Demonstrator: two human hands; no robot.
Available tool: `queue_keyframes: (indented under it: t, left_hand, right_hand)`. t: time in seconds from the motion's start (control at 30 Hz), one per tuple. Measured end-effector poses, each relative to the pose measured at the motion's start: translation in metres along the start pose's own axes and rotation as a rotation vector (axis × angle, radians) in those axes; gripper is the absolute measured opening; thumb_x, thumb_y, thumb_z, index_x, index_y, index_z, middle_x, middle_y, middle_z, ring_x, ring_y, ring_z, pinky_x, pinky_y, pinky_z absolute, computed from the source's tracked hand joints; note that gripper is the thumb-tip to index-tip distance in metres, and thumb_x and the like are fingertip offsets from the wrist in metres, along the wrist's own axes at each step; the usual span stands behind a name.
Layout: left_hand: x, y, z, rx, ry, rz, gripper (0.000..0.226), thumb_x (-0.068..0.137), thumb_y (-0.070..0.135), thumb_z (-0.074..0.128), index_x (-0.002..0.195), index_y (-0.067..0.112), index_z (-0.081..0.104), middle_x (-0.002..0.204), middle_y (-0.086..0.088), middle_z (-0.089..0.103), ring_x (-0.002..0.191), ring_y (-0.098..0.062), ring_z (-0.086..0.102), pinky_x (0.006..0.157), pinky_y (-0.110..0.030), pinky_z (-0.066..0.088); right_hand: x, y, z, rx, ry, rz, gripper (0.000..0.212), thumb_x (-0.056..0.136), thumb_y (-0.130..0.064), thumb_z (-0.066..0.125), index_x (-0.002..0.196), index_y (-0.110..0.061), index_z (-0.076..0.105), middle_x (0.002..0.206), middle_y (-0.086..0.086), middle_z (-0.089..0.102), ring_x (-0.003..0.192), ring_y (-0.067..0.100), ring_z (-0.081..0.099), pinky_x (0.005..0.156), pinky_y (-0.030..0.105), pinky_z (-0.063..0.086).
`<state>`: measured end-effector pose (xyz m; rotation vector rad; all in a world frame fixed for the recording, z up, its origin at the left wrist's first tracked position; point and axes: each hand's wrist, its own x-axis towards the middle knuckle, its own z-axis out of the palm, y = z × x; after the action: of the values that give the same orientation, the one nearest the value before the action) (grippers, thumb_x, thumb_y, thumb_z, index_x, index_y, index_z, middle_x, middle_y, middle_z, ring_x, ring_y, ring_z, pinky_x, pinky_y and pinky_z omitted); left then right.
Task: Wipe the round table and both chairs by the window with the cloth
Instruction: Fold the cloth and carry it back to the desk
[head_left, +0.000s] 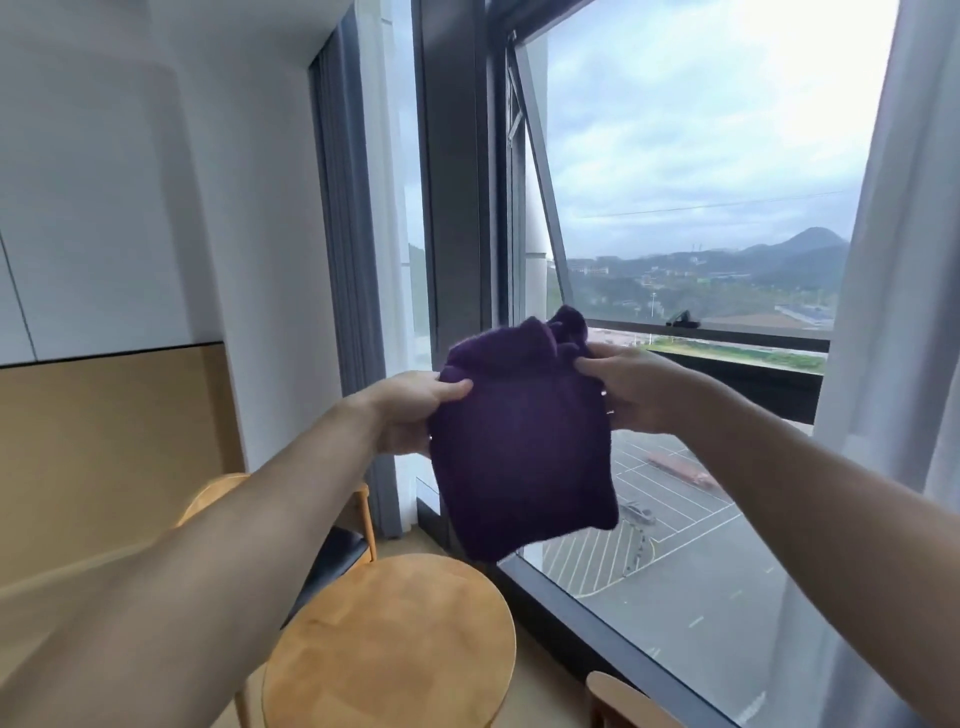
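Both the left hand (410, 410) and right hand (631, 389) pinch the purple cloth (519, 447) stretched between them, above the round table (389, 649).

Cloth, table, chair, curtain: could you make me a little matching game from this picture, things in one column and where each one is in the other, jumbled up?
Things:
1. purple cloth
2. round table
3. far chair
4. white curtain

Places:
A. hanging at the right edge of the window
B. held up in the air between the left hand and the right hand
C. behind the table, against the wall, dark seat showing
D. low in the picture, below the cloth, beside the glass

Pairs: 1-B, 2-D, 3-C, 4-A
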<state>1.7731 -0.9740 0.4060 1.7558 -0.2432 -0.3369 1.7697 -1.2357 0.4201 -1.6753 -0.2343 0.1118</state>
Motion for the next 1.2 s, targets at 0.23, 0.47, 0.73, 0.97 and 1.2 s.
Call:
queue_keyframes:
  t: [0.23,0.47,0.73,0.97,1.2]
  left_hand:
    - [-0.012,0.024,0.01,0.183,0.27,-0.082,0.035,0.105,0.04,0.046,0.123,0.014,0.061,0.113,-0.007,0.071,0.096,-0.022,0.07,0.077,-0.044,0.061]
    - [-0.049,0.026,0.004,-0.124,0.481,-0.152,0.014,0.096,0.018,0.066,0.094,0.005,0.068,0.067,-0.006,0.07,0.061,-0.017,0.066,0.073,-0.034,0.06]
    - [-0.13,0.034,-0.024,-0.233,0.5,0.227,0.028,0.09,-0.014,0.053,0.11,0.005,0.056,0.086,-0.011,0.062,0.075,-0.021,0.063,0.071,-0.03,0.056]
    - [-0.21,0.018,-0.065,-0.068,0.731,0.306,0.048,0.085,-0.025,0.049,0.124,0.001,0.059,0.094,-0.01,0.061,0.079,-0.018,0.06,0.062,-0.025,0.053]
    - [-0.282,-0.01,-0.137,0.287,1.0,0.258,0.027,0.088,-0.011,0.064,0.111,0.003,0.067,0.107,-0.018,0.072,0.088,-0.025,0.066,0.087,-0.05,0.057]
  right_hand:
    - [0.009,-0.01,0.016,-0.06,0.173,0.189,0.018,0.101,-0.015,0.054,0.089,-0.005,0.062,0.068,0.01,0.066,0.054,0.021,0.064,0.058,0.039,0.059]
    - [0.013,-0.008,0.042,0.215,0.03,0.336,0.015,0.1,-0.017,0.055,0.094,-0.005,0.061,0.061,0.005,0.063,0.048,0.015,0.063,0.055,0.027,0.057]
    - [0.0,-0.059,0.087,0.138,-0.308,-0.007,0.05,0.093,0.008,0.054,0.133,-0.021,0.049,0.121,0.017,0.057,0.1,0.025,0.062,0.082,0.05,0.056]
    - [-0.019,-0.091,0.161,-0.019,-0.479,-0.061,0.056,0.085,0.015,0.063,0.133,-0.013,0.054,0.128,0.021,0.06,0.106,0.034,0.068,0.081,0.045,0.06]
    - [-0.019,-0.105,0.283,-0.157,-0.474,0.109,0.028,0.084,0.01,0.069,0.106,0.001,0.055,0.105,0.016,0.062,0.092,0.028,0.067,0.07,0.041,0.062]
